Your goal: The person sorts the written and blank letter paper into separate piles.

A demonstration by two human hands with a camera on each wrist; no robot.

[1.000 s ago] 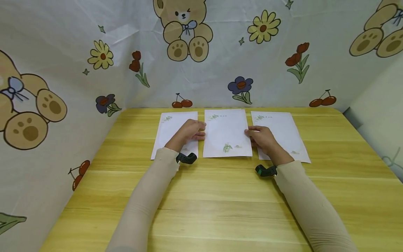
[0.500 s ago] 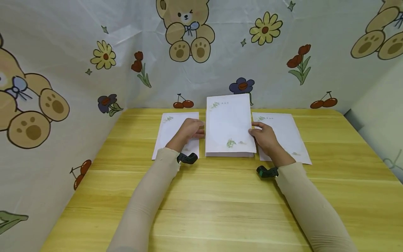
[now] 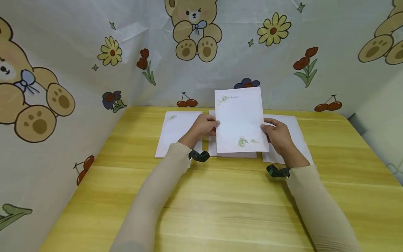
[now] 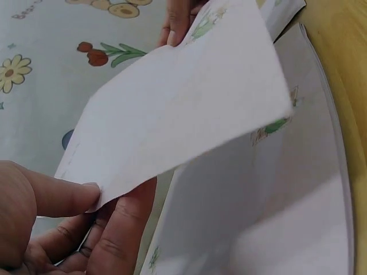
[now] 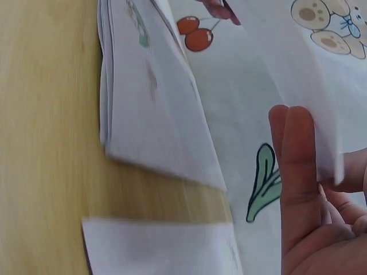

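Note:
A white sheet of paper [image 3: 239, 120] with green leaf prints is held up over the table, tilted toward the head camera. My left hand [image 3: 203, 127] pinches its left edge between thumb and fingers. On the opposite edge, my right hand [image 3: 278, 136] grips it the same way. Below lies the middle stack of paper [image 4: 269, 200], mostly covered by the raised sheet in the head view. To the left is another stack of paper [image 3: 176, 127], partly behind my left hand. A third paper [image 3: 291, 131] lies at the right, partly behind my right hand.
The wooden table [image 3: 226, 203] spreads out in front of the papers. A printed cloth [image 3: 151, 28] with bears, flowers and cherries hangs behind and along the left side. Both wrists carry a black strap camera [image 3: 199, 156].
The top sheet has been lifted off the middle stack, rising and shifting slightly right. My left hand now pinches it too and has moved right. The head view has turned a little left.

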